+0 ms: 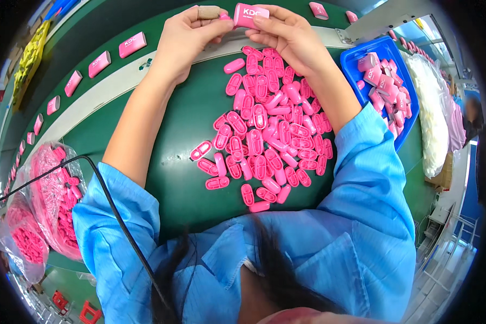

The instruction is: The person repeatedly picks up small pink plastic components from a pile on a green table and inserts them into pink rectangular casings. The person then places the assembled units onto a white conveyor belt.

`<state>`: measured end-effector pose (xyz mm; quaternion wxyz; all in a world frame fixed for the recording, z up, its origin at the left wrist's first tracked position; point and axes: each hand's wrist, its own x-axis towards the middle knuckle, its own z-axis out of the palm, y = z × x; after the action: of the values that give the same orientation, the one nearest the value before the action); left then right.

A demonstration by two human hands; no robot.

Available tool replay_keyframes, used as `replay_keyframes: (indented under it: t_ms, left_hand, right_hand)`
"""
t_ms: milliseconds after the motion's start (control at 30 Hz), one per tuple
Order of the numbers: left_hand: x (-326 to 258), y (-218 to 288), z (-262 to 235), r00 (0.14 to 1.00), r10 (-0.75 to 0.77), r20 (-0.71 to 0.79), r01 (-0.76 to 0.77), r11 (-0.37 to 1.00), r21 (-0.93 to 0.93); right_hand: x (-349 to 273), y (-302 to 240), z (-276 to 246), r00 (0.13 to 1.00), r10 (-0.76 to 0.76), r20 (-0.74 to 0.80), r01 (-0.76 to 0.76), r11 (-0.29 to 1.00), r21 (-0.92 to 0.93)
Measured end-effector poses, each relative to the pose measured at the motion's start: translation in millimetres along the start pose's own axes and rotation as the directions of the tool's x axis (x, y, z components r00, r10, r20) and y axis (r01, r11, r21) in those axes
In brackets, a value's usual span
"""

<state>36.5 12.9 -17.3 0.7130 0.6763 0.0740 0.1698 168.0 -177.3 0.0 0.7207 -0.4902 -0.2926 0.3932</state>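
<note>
Over the white rail at the far side of the table, my two hands meet. My right hand [289,38] pinches a flat pink case [247,14] with pale print between thumb and fingers. Close against its left end, my left hand [191,35] is closed on a small pink plastic piece [224,18], mostly covered by the fingertips. A beige wrap [208,12] covers one left finger. Below the hands, many oval pink plastic shells [255,141] lie in a loose pile on the green tabletop [183,127], some hollow side up, some smooth side up.
Beyond the rail [119,82], pink cases [99,64] sit spaced along a green belt. A blue tray [352,73] of similar pink cases is at right, beside a white bag [431,121]. Plastic bags of pink parts [54,200] lie left, near a black cable [110,202].
</note>
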Motion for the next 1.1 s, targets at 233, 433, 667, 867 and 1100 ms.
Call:
replay_keyframes:
  t_ms: [233, 433, 667, 867, 1100]
  left_hand:
    - [-5.0, 7.2, 8.7, 0.992, -0.125, -0.01, 0.116, 0.941, -0.318]
    - [-12.2, 6.1, 20.8, 0.996, -0.065, -0.065, 0.059, 0.995, -0.086]
    - [-16.0, 17.4, 19.0, 0.997, -0.063, 0.032, 0.066, 0.991, -0.112]
    - [-16.1, 21.4, 17.5, 0.999, 0.042, 0.024, -0.043, 0.997, 0.062]
    - [-12.5, 10.5, 22.1, 0.964, 0.266, -0.002, -0.249, 0.904, 0.346]
  right_hand:
    - [-8.7, -10.7, 1.9, 0.994, -0.068, -0.085, 0.046, 0.971, -0.236]
    - [-7.7, -6.7, 2.7, 0.998, -0.039, -0.046, 0.022, 0.945, -0.327]
    - [-11.0, -6.9, -0.3, 0.997, -0.079, -0.018, 0.071, 0.959, -0.273]
    - [-13.6, -14.8, 4.4, 0.995, -0.091, -0.035, 0.073, 0.935, -0.347]
    - [-10.1, -11.6, -14.3, 0.981, -0.195, 0.007, 0.17, 0.837, -0.521]
